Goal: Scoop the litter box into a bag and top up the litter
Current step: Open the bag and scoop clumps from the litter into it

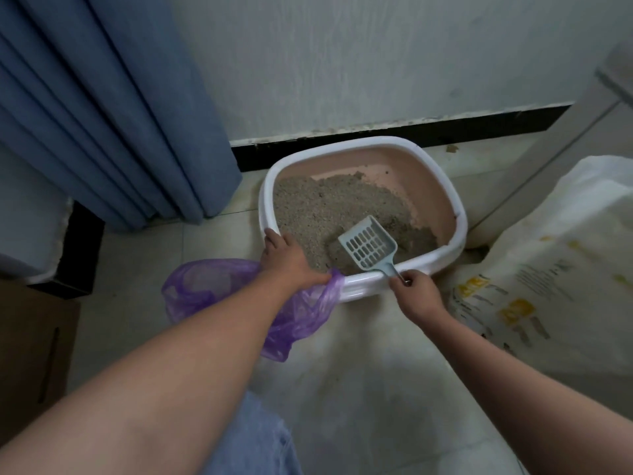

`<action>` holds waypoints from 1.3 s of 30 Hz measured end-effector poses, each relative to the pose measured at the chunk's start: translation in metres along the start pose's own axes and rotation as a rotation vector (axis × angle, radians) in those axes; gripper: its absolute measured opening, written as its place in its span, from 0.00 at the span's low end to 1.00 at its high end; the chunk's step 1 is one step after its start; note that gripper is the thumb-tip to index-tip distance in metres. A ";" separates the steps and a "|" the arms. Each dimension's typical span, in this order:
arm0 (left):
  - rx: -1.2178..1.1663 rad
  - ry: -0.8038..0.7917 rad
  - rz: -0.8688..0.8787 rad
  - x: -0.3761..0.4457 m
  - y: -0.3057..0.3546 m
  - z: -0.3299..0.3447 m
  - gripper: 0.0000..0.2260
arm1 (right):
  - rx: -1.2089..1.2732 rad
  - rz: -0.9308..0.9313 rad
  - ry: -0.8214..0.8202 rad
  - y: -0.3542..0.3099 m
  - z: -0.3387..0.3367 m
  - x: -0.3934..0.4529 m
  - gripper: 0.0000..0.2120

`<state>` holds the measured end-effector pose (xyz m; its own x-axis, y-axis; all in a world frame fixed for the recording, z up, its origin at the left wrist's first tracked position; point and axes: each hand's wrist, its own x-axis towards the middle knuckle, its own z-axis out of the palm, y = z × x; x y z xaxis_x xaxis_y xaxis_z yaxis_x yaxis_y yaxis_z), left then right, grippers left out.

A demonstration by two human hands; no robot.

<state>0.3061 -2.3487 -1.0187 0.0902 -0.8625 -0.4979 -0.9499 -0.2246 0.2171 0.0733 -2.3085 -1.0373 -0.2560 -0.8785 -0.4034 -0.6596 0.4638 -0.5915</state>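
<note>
The right hand [416,293] pinches the blue scoop [368,246]; the left hand [282,257] grips the box rim [363,282] (purple bag [205,293] under its wrist). Dig low, shake gently.

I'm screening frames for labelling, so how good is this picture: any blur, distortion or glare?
Head view: light is dim and even, no glare. The scoop and litter box in the middle are fairly sharp. The wide lens bends the curtain and stretches both forearms. The print on the white sack at right is too soft to read.
</note>
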 end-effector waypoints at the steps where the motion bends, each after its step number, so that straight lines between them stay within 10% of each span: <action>1: -0.005 -0.003 0.004 0.001 -0.001 0.001 0.64 | 0.017 0.014 0.027 -0.002 -0.001 0.001 0.12; 7: -0.002 0.049 0.014 0.002 -0.003 0.009 0.60 | -0.039 -0.004 0.159 -0.016 -0.019 0.019 0.12; 20: -0.061 0.111 0.011 0.001 -0.006 0.015 0.58 | -0.967 -0.008 0.077 -0.039 -0.048 0.061 0.12; 39: -0.063 0.124 0.050 0.011 -0.011 0.024 0.61 | -0.766 -0.103 0.171 -0.032 -0.065 0.151 0.15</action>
<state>0.3098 -2.3448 -1.0467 0.0834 -0.9217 -0.3788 -0.9337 -0.2051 0.2934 0.0100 -2.4635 -1.0341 -0.2310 -0.9471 -0.2227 -0.9729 0.2255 0.0502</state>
